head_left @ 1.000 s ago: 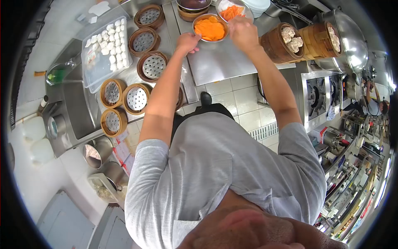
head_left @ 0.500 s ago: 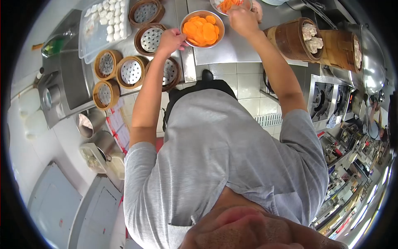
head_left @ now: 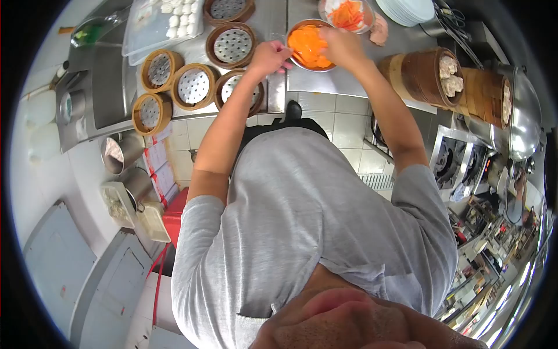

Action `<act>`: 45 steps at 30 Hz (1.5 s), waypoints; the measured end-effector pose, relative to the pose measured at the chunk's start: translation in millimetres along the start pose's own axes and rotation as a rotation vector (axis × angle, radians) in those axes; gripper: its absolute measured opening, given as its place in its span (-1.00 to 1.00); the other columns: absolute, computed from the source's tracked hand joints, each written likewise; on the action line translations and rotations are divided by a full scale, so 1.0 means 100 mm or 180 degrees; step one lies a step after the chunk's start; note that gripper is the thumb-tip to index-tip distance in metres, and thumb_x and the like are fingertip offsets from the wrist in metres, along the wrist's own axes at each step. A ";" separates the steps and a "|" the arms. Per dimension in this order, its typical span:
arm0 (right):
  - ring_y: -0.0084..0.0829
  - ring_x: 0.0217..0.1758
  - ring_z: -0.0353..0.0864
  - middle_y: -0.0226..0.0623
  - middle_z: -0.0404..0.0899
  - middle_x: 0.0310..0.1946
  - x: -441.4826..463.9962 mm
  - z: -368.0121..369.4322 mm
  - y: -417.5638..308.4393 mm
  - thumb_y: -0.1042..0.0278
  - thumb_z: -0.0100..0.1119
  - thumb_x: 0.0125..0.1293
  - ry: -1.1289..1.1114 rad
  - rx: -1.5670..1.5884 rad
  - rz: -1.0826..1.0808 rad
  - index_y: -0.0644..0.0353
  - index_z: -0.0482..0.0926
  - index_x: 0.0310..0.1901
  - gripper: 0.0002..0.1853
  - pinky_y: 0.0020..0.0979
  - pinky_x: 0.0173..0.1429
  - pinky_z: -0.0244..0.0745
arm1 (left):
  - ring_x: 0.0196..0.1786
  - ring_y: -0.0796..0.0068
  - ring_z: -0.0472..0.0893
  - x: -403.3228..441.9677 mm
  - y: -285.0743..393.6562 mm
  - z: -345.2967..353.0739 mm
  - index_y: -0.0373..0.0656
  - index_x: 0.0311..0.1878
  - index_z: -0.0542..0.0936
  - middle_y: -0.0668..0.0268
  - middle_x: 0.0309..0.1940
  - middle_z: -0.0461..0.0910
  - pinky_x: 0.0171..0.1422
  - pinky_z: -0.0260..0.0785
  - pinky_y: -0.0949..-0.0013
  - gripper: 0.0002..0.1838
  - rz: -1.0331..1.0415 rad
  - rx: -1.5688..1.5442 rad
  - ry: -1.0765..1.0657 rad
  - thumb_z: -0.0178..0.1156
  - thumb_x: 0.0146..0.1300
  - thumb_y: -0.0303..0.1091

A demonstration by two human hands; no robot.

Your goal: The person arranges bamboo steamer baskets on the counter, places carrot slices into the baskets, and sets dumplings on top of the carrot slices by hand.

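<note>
A metal bowl point(head_left: 289, 35) of orange carrot slices point(head_left: 307, 46) stands on the steel counter near the top middle. My left hand point(head_left: 271, 58) is at its left rim, thumb and fingers closed on the edge. Over the bowl's right side my right hand point(head_left: 344, 46) curls down, its fingertips at the carrot slices and partly hidden. Just behind it sits a clear bowl point(head_left: 370, 22) with shredded carrot point(head_left: 347, 14) over something white. A pinkish lump point(head_left: 379, 30) lies beside that bowl.
Round bamboo steamers point(head_left: 193, 86) with perforated metal plates stand to the left, near a plastic tray point(head_left: 139, 43) of white balls. Stacked steamers point(head_left: 424, 78) holding pale dumplings are on the right. White plates point(head_left: 410, 10) are piled at the back. A stove point(head_left: 456, 154) is at right.
My right hand has moved from the clear bowl of shredded carrot down to the carrot slices. My left hand stays at the metal bowl's rim. The whole view has shifted slightly.
</note>
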State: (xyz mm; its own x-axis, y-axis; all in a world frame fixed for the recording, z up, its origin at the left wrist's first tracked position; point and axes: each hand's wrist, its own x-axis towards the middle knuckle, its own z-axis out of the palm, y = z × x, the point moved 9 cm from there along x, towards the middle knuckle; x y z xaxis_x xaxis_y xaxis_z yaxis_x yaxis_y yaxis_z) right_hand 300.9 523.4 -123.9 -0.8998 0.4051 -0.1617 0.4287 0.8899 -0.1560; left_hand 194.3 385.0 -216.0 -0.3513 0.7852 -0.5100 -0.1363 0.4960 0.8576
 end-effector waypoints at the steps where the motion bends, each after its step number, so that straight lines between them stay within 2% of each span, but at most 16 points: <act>1: -0.06 0.00 0.72 -0.15 0.75 -0.09 -0.04 -0.02 0.02 0.23 0.49 0.13 0.0077 0.0109 0.0027 0.17 0.65 0.02 -0.58 -0.08 0.07 0.63 | -0.29 0.49 0.77 0.00 -0.04 -0.05 -0.25 -0.08 0.62 0.33 -0.27 0.69 -0.34 0.57 0.47 -0.76 0.0021 0.0040 0.0037 0.25 0.47 -0.23; 4: -0.10 -0.10 0.75 -0.13 0.76 -0.17 -0.17 -0.14 0.20 0.22 0.50 0.13 0.0455 0.0658 0.0262 0.16 0.69 -0.07 -0.64 -0.14 -0.02 0.65 | -0.40 0.46 0.76 -0.25 0.21 -0.35 -0.25 -0.16 0.65 0.32 -0.38 0.70 -0.34 0.59 0.40 -0.74 0.0816 0.0636 0.0578 0.28 0.44 -0.20; 5: -0.12 -0.14 0.76 -0.14 0.76 -0.20 -0.21 -0.16 0.29 0.22 0.52 0.13 0.0672 0.0993 0.0384 0.16 0.70 -0.09 -0.65 -0.17 -0.03 0.65 | -0.31 0.44 0.77 -0.36 0.27 -0.42 -0.24 -0.07 0.65 0.32 -0.26 0.72 -0.22 0.62 0.36 -0.70 0.0626 0.0496 0.0502 0.25 0.48 -0.15; 6: -0.14 -0.17 0.76 -0.14 0.76 -0.24 -0.24 -0.16 0.40 0.22 0.53 0.12 0.0889 0.1324 0.0484 0.15 0.71 -0.10 -0.66 -0.20 -0.05 0.65 | -0.25 0.42 0.77 -0.44 0.34 -0.44 -0.24 -0.03 0.63 0.29 -0.20 0.71 -0.19 0.62 0.36 -0.68 0.0646 0.0055 0.0366 0.24 0.49 -0.13; 7: -0.32 -0.26 0.78 -0.18 0.79 -0.30 -0.22 -0.23 0.35 0.27 0.55 0.17 0.1121 0.2098 0.0636 0.23 0.73 -0.16 -0.71 -0.33 -0.09 0.67 | -0.20 0.41 0.77 -0.51 0.40 -0.47 -0.24 0.02 0.62 0.25 -0.15 0.71 -0.16 0.62 0.36 -0.67 0.0670 -0.0383 0.0232 0.22 0.50 -0.12; 10: -0.56 -0.22 0.74 -0.26 0.78 -0.22 -0.24 -0.45 -0.18 0.37 0.49 0.29 0.0748 0.3849 0.0464 0.37 0.70 -0.08 -0.73 -0.51 -0.17 0.62 | 0.08 0.23 0.72 -0.72 0.60 -0.42 -0.29 0.20 0.53 0.08 0.10 0.64 0.08 0.63 0.20 -0.56 0.0583 -0.1620 -0.0494 0.13 0.57 -0.08; 14: -0.57 -0.23 0.72 -0.24 0.79 -0.24 -0.03 -0.56 -1.25 0.36 0.49 0.29 0.0182 0.4841 -0.0153 0.38 0.73 -0.04 -0.69 -0.49 -0.13 0.65 | 0.25 0.07 0.63 -1.09 0.87 -0.52 -0.40 0.32 0.44 -0.01 0.23 0.56 0.36 0.53 -0.07 -0.49 0.0691 -0.3140 -0.1502 0.02 0.61 -0.11; 17: -0.58 -0.29 0.65 -0.30 0.78 -0.24 0.10 -0.83 -1.76 0.34 0.46 0.31 0.0623 0.3725 -0.0551 0.29 0.76 -0.03 -0.73 -0.49 -0.17 0.59 | 0.36 0.08 0.54 -1.48 0.98 -0.95 -0.47 0.44 0.32 -0.03 0.35 0.46 0.48 0.44 -0.12 -0.43 0.0999 -0.3513 -0.1440 0.01 0.59 -0.18; 20: -0.57 -0.35 0.59 -0.34 0.75 -0.25 0.10 -1.26 -2.18 0.33 0.44 0.32 0.1445 0.2928 -0.1114 0.20 0.78 -0.04 -0.77 -0.48 -0.19 0.54 | 0.32 0.04 0.58 -1.85 1.15 -1.35 -0.46 0.40 0.37 -0.08 0.30 0.49 0.47 0.44 -0.16 -0.48 0.1160 -0.3760 -0.1269 -0.01 0.60 -0.22; 25: -0.63 -0.39 0.63 -0.32 0.73 -0.26 0.10 -1.53 -2.62 0.47 0.40 0.33 0.1435 0.3480 -0.1298 0.30 0.74 -0.16 -0.89 -0.57 -0.29 0.52 | 0.29 -0.04 0.61 -2.27 1.27 -1.74 -0.48 0.45 0.28 -0.14 0.28 0.50 0.40 0.55 0.02 -0.45 0.1684 -0.3085 -0.1090 0.13 0.49 -0.44; 29: -0.66 -0.36 0.65 -0.36 0.73 -0.27 0.25 -1.33 -2.79 0.43 0.35 0.40 0.1187 0.3902 -0.1341 0.28 0.71 -0.07 -0.85 -0.58 -0.27 0.54 | 0.12 -0.05 0.71 -2.35 1.15 -1.94 -0.44 0.38 0.35 -0.09 0.19 0.58 0.23 0.66 0.11 -0.51 0.1781 -0.2654 -0.0654 0.15 0.48 -0.45; 34: -0.66 -0.26 0.68 -0.35 0.74 -0.27 0.35 -1.08 -2.94 0.39 0.33 0.44 0.0725 0.4240 -0.1502 0.29 0.68 -0.05 -0.83 -0.55 -0.18 0.59 | 0.07 -0.02 0.73 -2.38 0.89 -2.10 -0.39 0.33 0.40 -0.06 0.13 0.61 0.12 0.70 0.15 -0.58 0.1644 -0.2499 -0.0278 0.16 0.47 -0.49; 36: -0.54 -0.22 0.72 -0.30 0.77 -0.24 0.66 -0.81 -2.54 0.35 0.37 0.39 0.0687 0.4302 -0.0719 0.24 0.69 0.03 -0.75 -0.45 -0.08 0.63 | 0.06 -0.01 0.74 -2.42 0.72 -2.15 -0.36 0.32 0.41 -0.05 0.10 0.62 0.08 0.72 0.17 -0.59 0.1534 -0.2476 -0.0186 0.16 0.46 -0.49; 38: -0.30 -0.15 0.79 -0.21 0.79 -0.13 1.15 -0.50 -1.84 0.30 0.36 0.34 0.1102 0.2576 -0.0064 0.12 0.67 0.14 -0.65 -0.28 0.03 0.67 | 0.05 0.01 0.74 -2.47 0.47 -2.20 -0.33 0.32 0.43 -0.02 0.08 0.63 0.03 0.73 0.20 -0.60 0.1430 -0.2471 -0.0087 0.17 0.46 -0.50; 40: -0.06 -0.03 0.77 -0.16 0.78 -0.06 1.61 -0.27 -1.25 0.28 0.32 0.29 0.1309 0.1601 0.0246 0.02 0.64 0.23 -0.55 -0.12 0.16 0.64 | 0.02 0.02 0.75 -2.56 0.24 -2.26 -0.32 0.30 0.44 -0.01 0.05 0.64 -0.04 0.75 0.24 -0.61 0.1304 -0.2485 0.0105 0.18 0.45 -0.51; 45: 0.01 0.05 0.71 -0.13 0.75 -0.02 2.58 0.32 -0.53 0.19 0.30 0.33 0.1342 0.0299 0.0112 0.02 0.62 0.23 -0.56 -0.08 0.20 0.61 | -0.03 0.04 0.77 -2.72 -0.17 -2.30 -0.33 0.28 0.46 0.01 0.02 0.64 -0.16 0.77 0.30 -0.62 0.1104 -0.2628 0.0588 0.20 0.44 -0.53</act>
State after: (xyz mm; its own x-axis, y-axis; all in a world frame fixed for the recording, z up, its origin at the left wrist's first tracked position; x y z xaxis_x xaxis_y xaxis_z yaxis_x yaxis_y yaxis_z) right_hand 48.5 574.3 -188.6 -0.8305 0.5023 0.2408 0.4475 0.8590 -0.2486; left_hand 79.6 77.4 -76.6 -0.6290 0.7337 -0.2569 -0.5899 -0.2353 0.7725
